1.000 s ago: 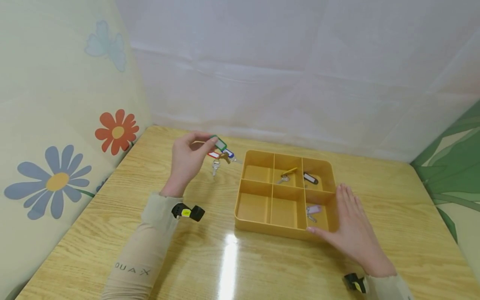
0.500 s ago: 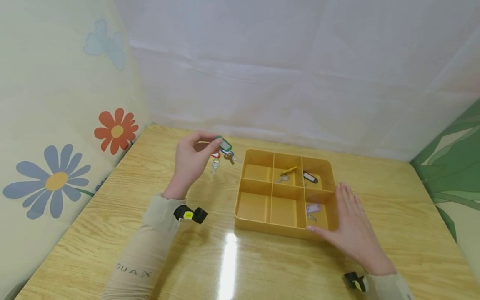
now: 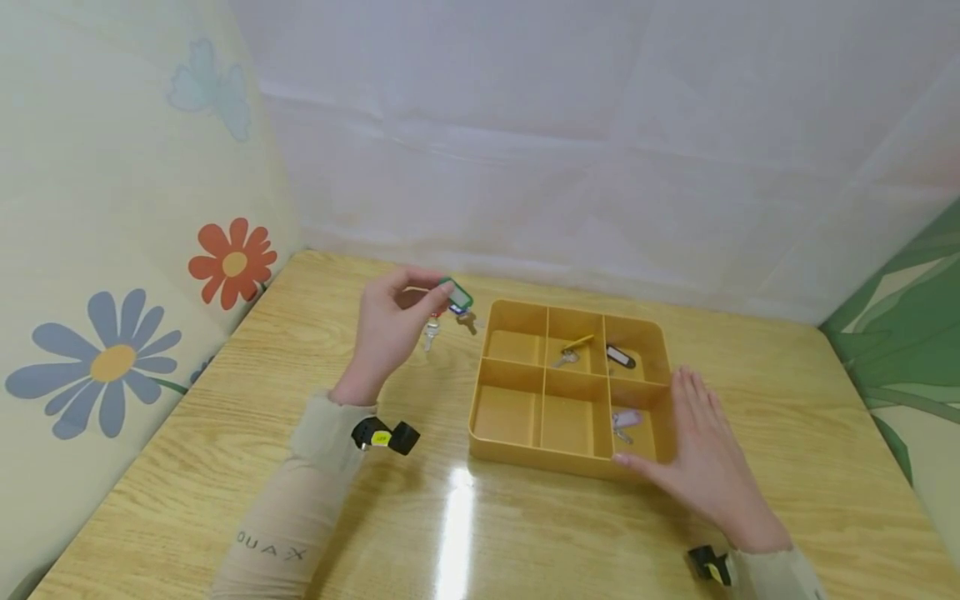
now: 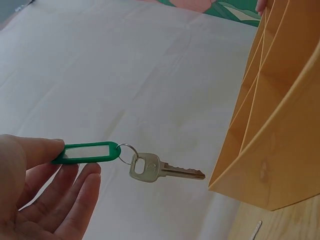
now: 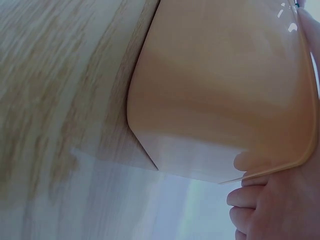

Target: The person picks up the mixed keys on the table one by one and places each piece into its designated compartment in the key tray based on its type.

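In the head view my left hand (image 3: 392,321) pinches a green key tag (image 3: 460,294) between thumb and fingers, just off the box's back left corner. From its ring hangs a key (image 4: 147,168), its tip pointing toward the box in the left wrist view. Beneath that hand lie a silver key (image 3: 431,332) with a red tag and a mostly hidden blue key tag (image 3: 456,309). My right hand (image 3: 708,458) rests along the right rim of the yellow divided box (image 3: 540,461), fingers straight, thumb spread to the front rim.
Inside the box, a yellow key tag (image 3: 578,342) with its key is in the back middle compartment. A black key tag (image 3: 621,357) sits back right, a lilac key tag (image 3: 627,418) front right. A white backdrop (image 3: 480,167) stands behind the wooden table (image 3: 375,533).
My left hand has moved slightly right toward the box, carrying the green key tag and its key. The right hand and box have stayed in place.
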